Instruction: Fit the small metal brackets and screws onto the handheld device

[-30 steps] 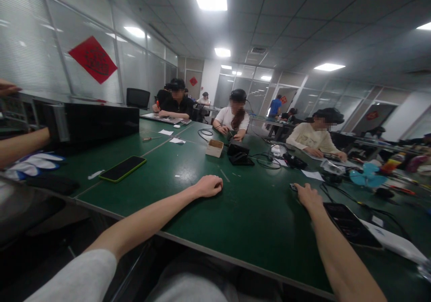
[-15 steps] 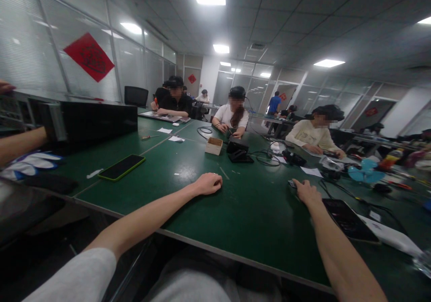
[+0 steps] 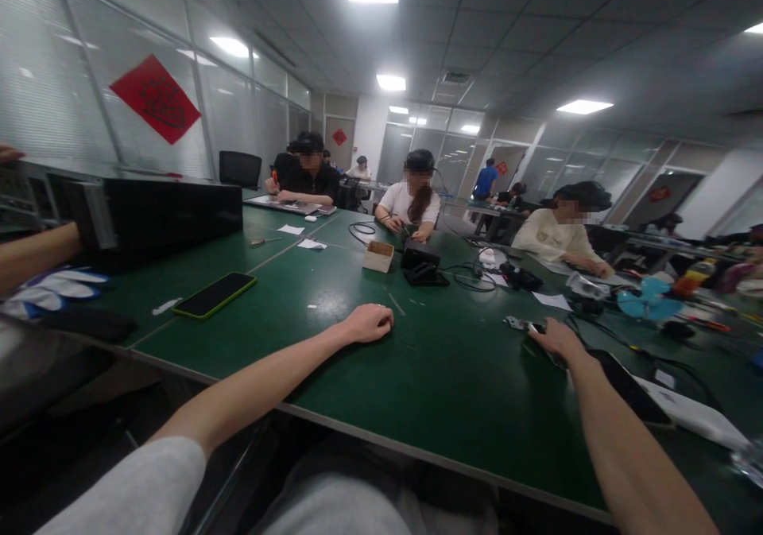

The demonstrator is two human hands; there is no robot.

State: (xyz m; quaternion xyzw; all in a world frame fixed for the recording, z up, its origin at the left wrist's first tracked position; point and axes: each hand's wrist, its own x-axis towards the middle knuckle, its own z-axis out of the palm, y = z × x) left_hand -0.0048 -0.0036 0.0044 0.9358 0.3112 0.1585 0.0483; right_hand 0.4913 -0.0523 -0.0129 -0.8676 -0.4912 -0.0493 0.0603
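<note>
Small metal part (image 3: 513, 323) just left of my right hand (image 3: 559, 339).
Long axis runs roughly left-right, one end toward my fingertips; can't tell whether they're clamped on anything. My left hand (image 3: 369, 324), fingers curled together, rests on the green table (image 3: 429, 396).

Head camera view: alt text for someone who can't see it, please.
On a green table, a bare left hand rests curled and the right hand is by a small metallic part, its hold unclear. A green-edged phone lies at left; people sit opposite.
</note>
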